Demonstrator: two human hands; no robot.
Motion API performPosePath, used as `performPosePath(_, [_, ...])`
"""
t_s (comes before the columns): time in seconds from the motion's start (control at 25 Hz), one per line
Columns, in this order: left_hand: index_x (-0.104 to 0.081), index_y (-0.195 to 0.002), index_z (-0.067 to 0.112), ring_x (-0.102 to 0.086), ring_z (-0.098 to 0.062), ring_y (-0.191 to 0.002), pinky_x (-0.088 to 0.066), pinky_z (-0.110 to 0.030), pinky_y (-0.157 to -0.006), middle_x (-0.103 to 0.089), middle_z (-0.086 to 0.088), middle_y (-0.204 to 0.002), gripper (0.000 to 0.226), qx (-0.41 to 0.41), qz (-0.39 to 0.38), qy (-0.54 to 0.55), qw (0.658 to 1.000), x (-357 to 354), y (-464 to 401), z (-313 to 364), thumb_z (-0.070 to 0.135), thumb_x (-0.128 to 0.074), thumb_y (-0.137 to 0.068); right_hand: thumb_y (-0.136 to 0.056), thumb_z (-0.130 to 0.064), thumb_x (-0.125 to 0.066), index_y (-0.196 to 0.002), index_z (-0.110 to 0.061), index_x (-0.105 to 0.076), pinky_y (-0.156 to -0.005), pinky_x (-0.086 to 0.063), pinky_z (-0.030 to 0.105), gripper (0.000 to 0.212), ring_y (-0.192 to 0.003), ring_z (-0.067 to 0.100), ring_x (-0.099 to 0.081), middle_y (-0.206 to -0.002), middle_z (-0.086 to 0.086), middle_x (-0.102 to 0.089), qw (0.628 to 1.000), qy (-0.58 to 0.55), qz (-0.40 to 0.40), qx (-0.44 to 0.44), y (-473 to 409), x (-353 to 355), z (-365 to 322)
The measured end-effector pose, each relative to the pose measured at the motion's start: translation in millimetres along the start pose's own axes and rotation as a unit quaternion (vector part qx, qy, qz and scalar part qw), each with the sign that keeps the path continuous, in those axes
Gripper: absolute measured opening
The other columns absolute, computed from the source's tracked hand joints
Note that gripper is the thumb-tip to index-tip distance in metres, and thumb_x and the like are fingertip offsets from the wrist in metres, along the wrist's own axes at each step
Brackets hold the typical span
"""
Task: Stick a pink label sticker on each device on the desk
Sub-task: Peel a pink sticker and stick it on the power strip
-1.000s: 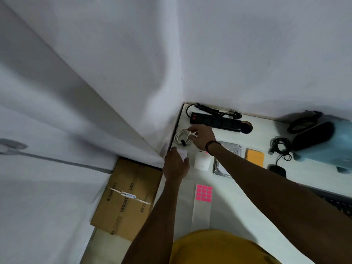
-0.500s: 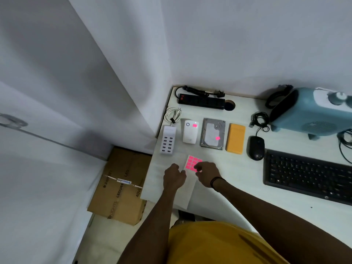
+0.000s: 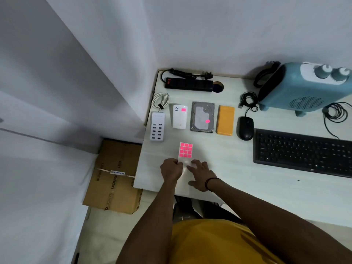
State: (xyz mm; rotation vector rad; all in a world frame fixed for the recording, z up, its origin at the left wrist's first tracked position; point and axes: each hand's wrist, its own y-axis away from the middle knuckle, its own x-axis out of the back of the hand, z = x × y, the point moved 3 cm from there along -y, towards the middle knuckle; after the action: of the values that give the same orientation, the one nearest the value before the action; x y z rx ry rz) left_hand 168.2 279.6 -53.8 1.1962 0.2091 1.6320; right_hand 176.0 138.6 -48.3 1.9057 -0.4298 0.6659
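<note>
A sheet of pink label stickers (image 3: 186, 150) lies on the white desk (image 3: 238, 180) near its front left, with its blank backing strip running toward me. My left hand (image 3: 171, 169) pinches the strip's left edge just below the pink block. My right hand (image 3: 200, 174) rests on the strip with its fingers spread flat. Behind the sheet stand a white multi-port USB charger (image 3: 157, 126), a white adapter (image 3: 180, 119) with a pink label, a hard drive (image 3: 200, 115) with a pink label, and an orange device (image 3: 225, 120).
A black mouse (image 3: 246, 128), a black keyboard (image 3: 304, 151) and a blue heater (image 3: 304, 88) fill the right side. A black power strip (image 3: 188, 84) and a coiled white cable (image 3: 161, 100) lie at the back left. A cardboard box (image 3: 116, 176) sits on the floor to the left.
Both hands came back from the cable and charger to the sticker sheet. My right hand then slid off the pink stickers onto the blank strip, and the sheet now lies straighter.
</note>
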Motion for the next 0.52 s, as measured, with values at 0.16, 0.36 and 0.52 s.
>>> performPosePath(0.16, [-0.076,-0.110,0.013,-0.074,-0.023,-0.089,-0.063,-0.042,-0.084,-0.077,-0.007,-0.101,0.025,0.017,-0.035,0.163,0.986,2,7,2,0.013,-0.078,-0.085,-0.093,-0.027,-0.062,-0.133,-0.019,-0.057,-0.106,-0.043,0.034,0.041,-0.126,0.022,-0.050,-0.138,0.003,-0.054,0.971,-0.170,0.165,-0.016,10,32,6])
performPosePath(0.36, [-0.075,-0.109,0.016,-0.077,-0.026,-0.086,-0.062,-0.033,-0.067,-0.079,-0.009,-0.096,0.027,-0.004,-0.131,0.304,0.944,13,26,25,0.004,-0.076,-0.085,-0.089,-0.016,-0.069,-0.113,-0.015,-0.073,-0.091,-0.052,0.025,0.025,-0.096,0.016,-0.069,-0.110,0.002,-0.075,0.935,-0.218,0.281,-0.001,27,81,11])
performPosePath(0.52, [-0.078,-0.103,0.019,-0.077,-0.022,-0.087,-0.062,-0.034,-0.074,-0.080,-0.003,-0.095,0.018,-0.056,-0.172,0.300,0.937,16,42,48,0.009,-0.074,-0.089,-0.088,-0.021,-0.071,-0.102,-0.015,-0.078,-0.087,-0.051,0.021,0.017,-0.086,0.015,-0.068,-0.100,0.003,-0.077,0.918,-0.227,0.325,0.005,34,97,12])
